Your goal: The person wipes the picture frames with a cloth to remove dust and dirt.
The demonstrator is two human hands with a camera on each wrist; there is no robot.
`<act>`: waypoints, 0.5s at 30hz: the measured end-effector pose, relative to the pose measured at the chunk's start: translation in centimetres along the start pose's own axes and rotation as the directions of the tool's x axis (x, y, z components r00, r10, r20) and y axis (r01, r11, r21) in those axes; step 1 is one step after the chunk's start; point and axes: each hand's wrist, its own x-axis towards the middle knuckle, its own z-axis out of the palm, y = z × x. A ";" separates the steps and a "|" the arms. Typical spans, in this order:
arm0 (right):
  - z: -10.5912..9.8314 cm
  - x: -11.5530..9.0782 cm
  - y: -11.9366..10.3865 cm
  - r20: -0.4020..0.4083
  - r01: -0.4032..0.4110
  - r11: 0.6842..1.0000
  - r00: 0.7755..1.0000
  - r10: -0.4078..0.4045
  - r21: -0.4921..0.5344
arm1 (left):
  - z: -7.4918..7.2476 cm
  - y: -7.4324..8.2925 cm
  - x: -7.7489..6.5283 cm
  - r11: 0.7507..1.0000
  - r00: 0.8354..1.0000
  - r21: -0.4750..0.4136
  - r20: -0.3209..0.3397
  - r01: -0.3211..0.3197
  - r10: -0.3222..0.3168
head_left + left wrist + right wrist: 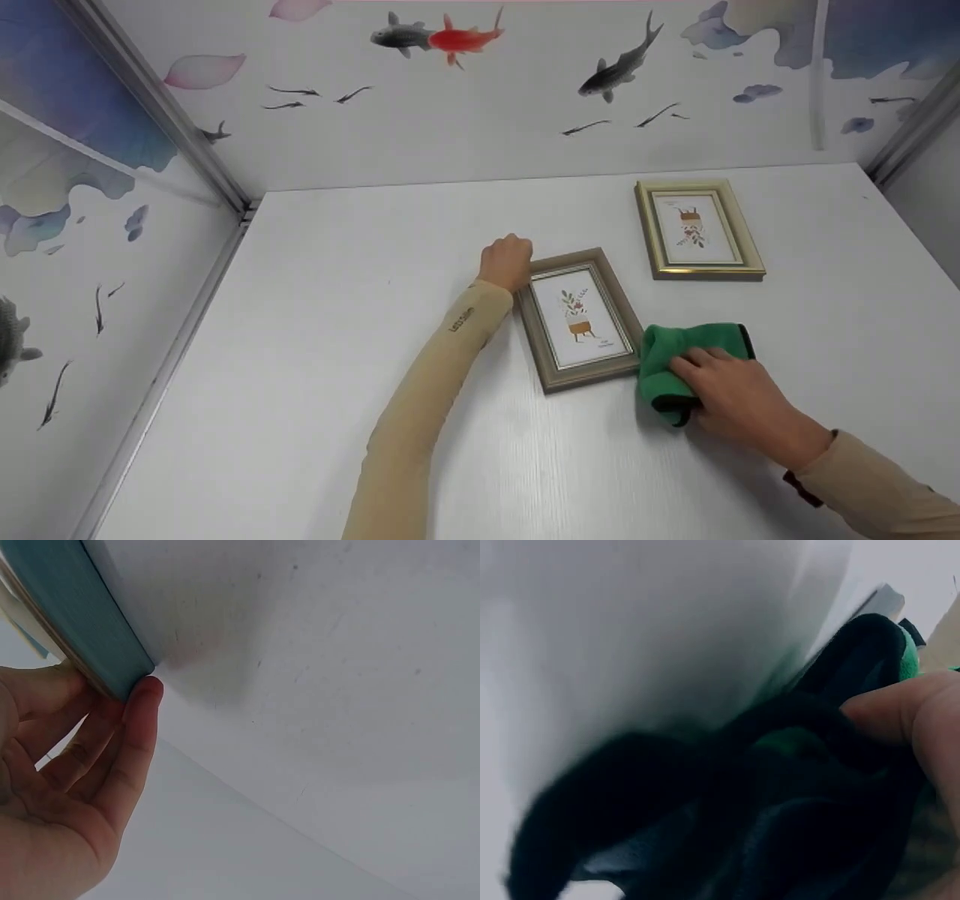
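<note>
A brown-grey picture frame [553,358] with a plant-pot print lies on the white table, turned slightly. My left hand [507,262] pinches its far left corner; in the left wrist view the thumb and fingers [135,742] close on the corner of the frame's side [82,607], which looks bluish there. A folded green cloth [664,345] with black edging is bunched under my right hand [739,397], right at the frame's near right corner. Close up in the right wrist view, the dark edging of the cloth [802,712] shows beside the thumb [889,709].
A second picture frame [660,266], gold-edged, lies at the back right of the white table [337,315]. Behind stands a wall [510,127] painted with fish and petals, with another such panel [112,247] at the left.
</note>
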 end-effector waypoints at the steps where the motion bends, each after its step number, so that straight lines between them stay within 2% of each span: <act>1: 0.2 0.0 -0.3 0.002 0.014 1.000 1.000 -0.014 -0.011 | 0.0 0.0 0.0 1.000 1.000 0.002 -0.006 0.001 -0.001; 3: 0.4 0.0 -1.2 0.015 0.030 0.999 0.999 -0.030 -0.042 | 0.0 0.0 0.1 1.000 1.000 0.006 -0.006 0.003 -0.003; 7: 0.8 0.3 -3.5 0.056 0.011 0.995 0.998 -0.005 -0.101 | -0.1 0.1 0.1 1.000 1.000 0.017 0.014 -0.001 0.000; 10: 1.1 0.5 -5.1 0.044 0.002 0.991 0.999 0.004 -0.136 | -0.1 0.1 0.1 1.000 1.000 0.018 0.015 -0.007 0.007; 15: 1.7 1.0 -6.9 -0.004 0.080 0.981 0.997 -0.082 -0.175 | -0.1 0.0 0.0 1.000 1.000 0.016 0.007 -0.008 0.008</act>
